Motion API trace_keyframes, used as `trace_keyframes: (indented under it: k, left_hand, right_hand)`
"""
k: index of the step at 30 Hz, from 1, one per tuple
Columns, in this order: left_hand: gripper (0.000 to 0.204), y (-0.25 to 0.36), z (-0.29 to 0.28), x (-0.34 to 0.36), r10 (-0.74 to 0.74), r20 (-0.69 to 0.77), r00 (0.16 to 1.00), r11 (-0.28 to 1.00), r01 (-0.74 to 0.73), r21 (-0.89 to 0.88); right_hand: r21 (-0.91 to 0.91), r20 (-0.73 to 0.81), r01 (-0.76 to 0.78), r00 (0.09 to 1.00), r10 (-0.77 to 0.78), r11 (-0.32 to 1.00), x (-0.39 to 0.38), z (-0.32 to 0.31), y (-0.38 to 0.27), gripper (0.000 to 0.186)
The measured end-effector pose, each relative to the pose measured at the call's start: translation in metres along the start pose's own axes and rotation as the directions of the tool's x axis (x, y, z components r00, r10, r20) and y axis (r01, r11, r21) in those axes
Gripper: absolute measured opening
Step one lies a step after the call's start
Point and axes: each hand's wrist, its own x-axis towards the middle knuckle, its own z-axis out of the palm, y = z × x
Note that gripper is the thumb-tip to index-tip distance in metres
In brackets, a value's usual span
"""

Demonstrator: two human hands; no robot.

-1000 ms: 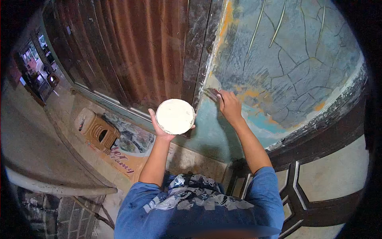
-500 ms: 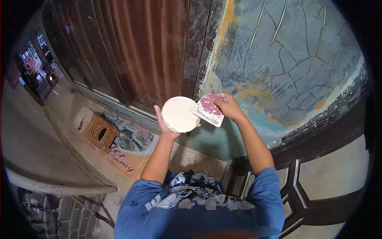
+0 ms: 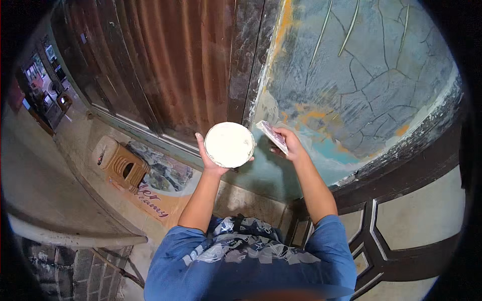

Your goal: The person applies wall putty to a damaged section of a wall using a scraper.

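Observation:
My left hand grips a round tub of cream-white paste from below and the left side, its thumb up along the rim. The paste fills the tub close to the brim. In my right hand is a flat, reddish putty scraper smeared with white, turned nearly edge-on. It stands just right of the tub, apart from it, in front of the painted wall. Part of the right fingers is hidden behind the scraper.
Brown ribbed curtain-like panels stand ahead on the left. Stacked brown plastic stools rest on a printed sheet at lower left. A dark panelled door is at right. A rounded ledge curves along the left.
My right hand has drawn the scraper away from the tub's rim and rotated it, so its broad face now shows as a narrow edge. The tub has barely moved.

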Motion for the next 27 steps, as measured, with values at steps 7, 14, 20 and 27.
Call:
trace_keyframes:
  k: [7, 14, 20, 27]
  left_hand:
    - [0.115, 0.011, -0.004, -0.005, -0.031, 0.127, 0.991, 0.999, 0.027, 0.033]
    - [0.115, 0.029, -0.01, -0.014, 0.054, 0.059, 0.997, 0.998, -0.053, -0.022]
    - [0.115, 0.03, 0.003, -0.016, 0.06, 0.131, 0.99, 0.985, -0.037, -0.168]
    - [0.113, 0.033, -0.003, -0.01, 0.066, 0.052, 0.996, 0.998, -0.066, -0.013]
  right_hand:
    - [0.222, -0.13, 0.435, 0.9, -0.416, 0.872, 0.003, -0.004, -0.002, 0.026]
    - [-0.944, 0.317, 0.23, 0.437, -0.842, -0.236, -0.001, -0.017, -0.016, 0.015]
    - [-0.882, 0.454, 0.112, 0.462, -0.762, -0.457, 0.019, -0.018, 0.008, 0.021]
    - [-0.806, 0.442, -0.128, 0.52, -0.731, -0.578, 0.029, -0.015, 0.01, 0.02]
